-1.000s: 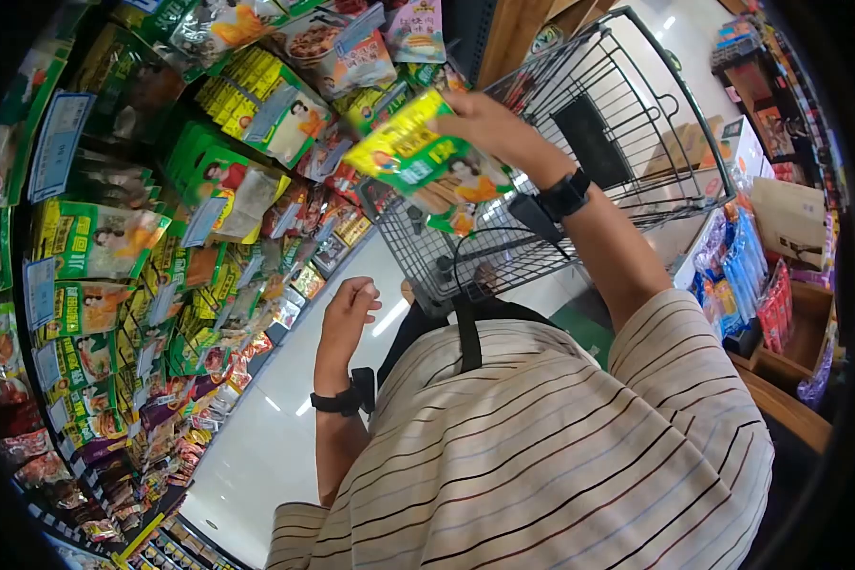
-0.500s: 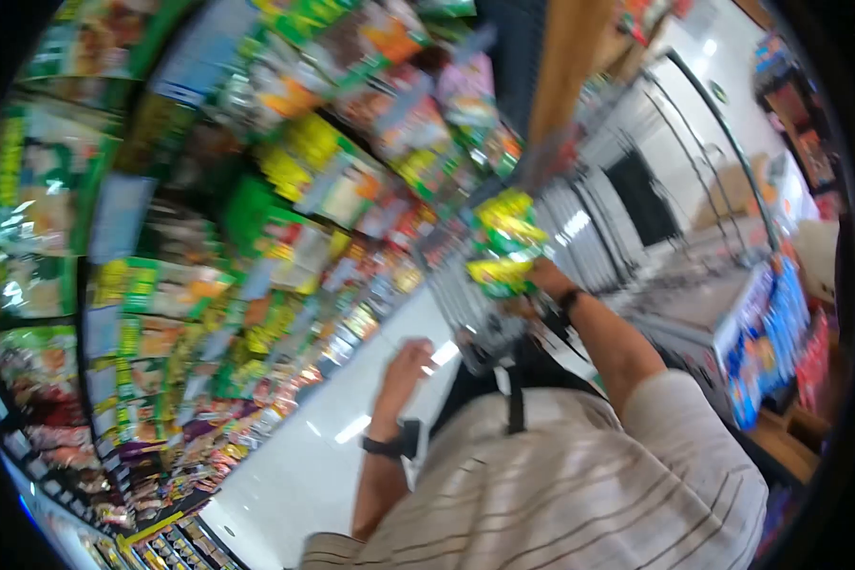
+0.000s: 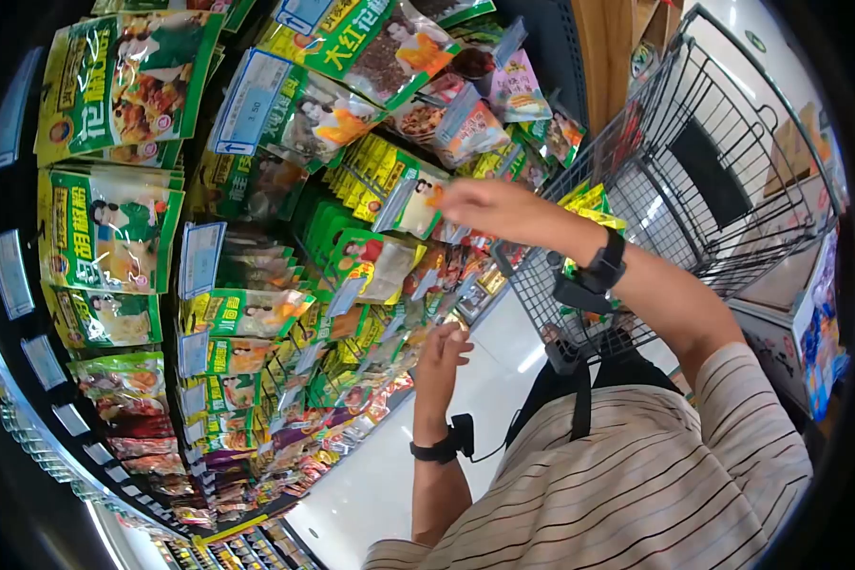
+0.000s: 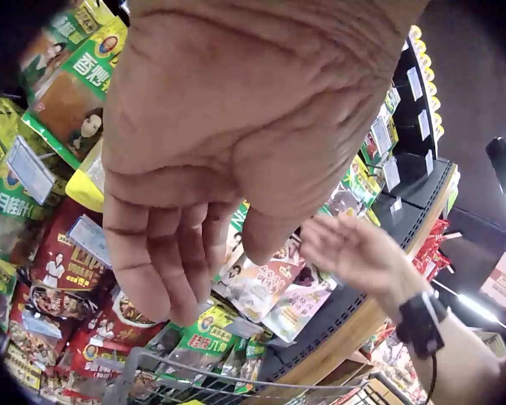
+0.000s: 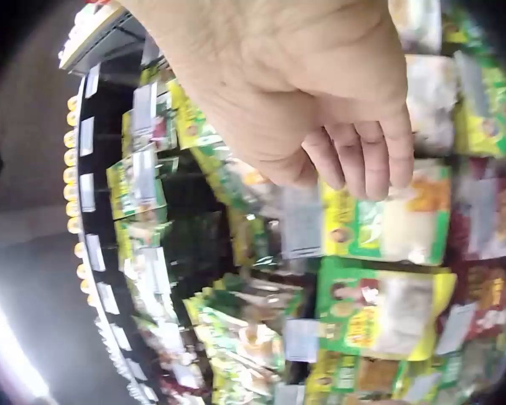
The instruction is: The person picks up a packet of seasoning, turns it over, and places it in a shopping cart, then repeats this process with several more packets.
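My right hand (image 3: 503, 211) reaches out empty in front of the hanging spice packets, fingers loosely bent. In the right wrist view its fingertips overlap a yellow and green packet (image 5: 388, 224). Just under it hangs another green and yellow packet (image 5: 375, 312). My left hand (image 3: 439, 359) is lower, near the shelf's lower packets, its fingers loosely curled around nothing. A yellow-green packet (image 3: 587, 201) shows in the shopping cart (image 3: 722, 223), partly hidden behind my right forearm.
Rows of hanging packets (image 3: 109, 228) with price tags (image 3: 252, 103) fill the shelf on the left. A wooden post (image 3: 598, 57) stands at the shelf's end beside the cart. Boxes and blue bags (image 3: 822, 332) lie at the right.
My right hand had a yellow-green packet, lowered it into the cart and let it go, then came back empty to the shelf. The head view has swung toward the shelf.
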A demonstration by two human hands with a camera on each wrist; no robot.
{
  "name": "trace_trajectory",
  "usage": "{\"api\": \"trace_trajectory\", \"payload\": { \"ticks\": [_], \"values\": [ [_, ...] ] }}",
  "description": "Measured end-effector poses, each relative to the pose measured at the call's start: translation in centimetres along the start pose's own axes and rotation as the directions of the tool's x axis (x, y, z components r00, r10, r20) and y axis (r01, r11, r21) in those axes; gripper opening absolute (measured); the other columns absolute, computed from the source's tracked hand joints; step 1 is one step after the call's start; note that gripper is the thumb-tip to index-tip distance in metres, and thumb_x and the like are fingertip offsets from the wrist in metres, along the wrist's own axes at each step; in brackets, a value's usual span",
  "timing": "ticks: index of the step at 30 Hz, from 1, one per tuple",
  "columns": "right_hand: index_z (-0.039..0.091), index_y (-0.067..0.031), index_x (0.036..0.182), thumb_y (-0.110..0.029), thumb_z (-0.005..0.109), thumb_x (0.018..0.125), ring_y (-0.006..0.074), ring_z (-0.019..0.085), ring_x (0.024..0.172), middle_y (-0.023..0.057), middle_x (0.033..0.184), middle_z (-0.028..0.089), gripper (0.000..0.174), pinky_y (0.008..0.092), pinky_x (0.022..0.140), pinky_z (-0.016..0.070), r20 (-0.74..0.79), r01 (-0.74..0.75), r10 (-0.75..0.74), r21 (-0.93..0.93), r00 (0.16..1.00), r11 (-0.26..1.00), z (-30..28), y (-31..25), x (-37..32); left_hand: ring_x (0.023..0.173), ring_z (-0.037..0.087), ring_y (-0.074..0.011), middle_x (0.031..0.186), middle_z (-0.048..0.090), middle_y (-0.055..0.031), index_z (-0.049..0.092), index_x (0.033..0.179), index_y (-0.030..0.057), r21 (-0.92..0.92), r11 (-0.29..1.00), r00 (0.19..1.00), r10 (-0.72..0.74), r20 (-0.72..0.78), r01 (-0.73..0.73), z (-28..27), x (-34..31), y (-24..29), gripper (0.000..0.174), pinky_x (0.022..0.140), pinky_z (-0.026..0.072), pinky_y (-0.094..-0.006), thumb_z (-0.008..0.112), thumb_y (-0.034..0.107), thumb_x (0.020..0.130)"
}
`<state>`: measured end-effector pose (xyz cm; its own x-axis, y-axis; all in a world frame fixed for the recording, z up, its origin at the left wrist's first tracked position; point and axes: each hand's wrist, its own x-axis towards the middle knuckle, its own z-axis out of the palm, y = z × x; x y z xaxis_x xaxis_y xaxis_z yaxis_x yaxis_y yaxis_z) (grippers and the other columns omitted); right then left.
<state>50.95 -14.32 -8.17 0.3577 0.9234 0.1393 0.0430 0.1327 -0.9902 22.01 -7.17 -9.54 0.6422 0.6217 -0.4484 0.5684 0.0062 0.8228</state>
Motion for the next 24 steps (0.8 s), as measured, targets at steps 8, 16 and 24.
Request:
{"api": "trace_trajectory", "payload": {
  "ticks": [8, 16, 24],
  "values": [
    [0.053, 0.0014, 0.127, -0.021, 0.061, 0.088, 0.0378, 0.062, 0.109, 0.0232, 0.116, 0.064, 0.046, 0.044, 0.093, 0.0494, -0.101, 0.51, -0.59, -0.401, 0.801, 0.761, 8.2, -10.0, 15.0, 0.094, 0.065, -0.0155, 0.105, 0.065, -0.0068, 0.058, 0.122, 0.0009, -0.057, 0.995, 0.996, -0.082, 0.043, 0.085, -1.0, -2.9, -3.4, 0.035, 0.078, 0.0515, -0.0284, 0.057, 0.028, 0.101],
    [0.069, -0.0004, 0.09, -0.026, 0.067, 0.082, 0.0407, 0.065, 0.095, 0.0223, 0.091, 0.068, 0.027, 0.0473, 0.086, 0.052, -0.018, 0.363, -0.521, -0.697, 0.854, 0.619, 11.6, -13.8, 23.5, 0.097, 0.067, -0.0212, 0.109, 0.066, -0.0141, 0.057, 0.124, -0.0015, -0.075, 0.989, 0.992, -0.125, 0.015, 0.126, -4.2, -3.9, -5.8, 0.044, 0.079, 0.0532, -0.0316, 0.057, 0.035, 0.1],
    [0.066, -0.006, 0.12, -0.02, 0.06, 0.08, 0.0363, 0.063, 0.105, 0.0172, 0.117, 0.066, 0.043, 0.0463, 0.092, 0.049, -0.092, 0.325, -0.516, -0.679, 0.852, 0.658, 12.8, -13.7, 30.2, 0.097, 0.068, -0.0212, 0.108, 0.067, -0.0127, 0.057, 0.124, -0.001, -0.113, 0.987, 0.993, -0.109, 0.036, 0.112, -6.8, -3.0, -7.6, 0.042, 0.079, 0.0539, -0.0321, 0.056, 0.034, 0.101]
  ]
}}
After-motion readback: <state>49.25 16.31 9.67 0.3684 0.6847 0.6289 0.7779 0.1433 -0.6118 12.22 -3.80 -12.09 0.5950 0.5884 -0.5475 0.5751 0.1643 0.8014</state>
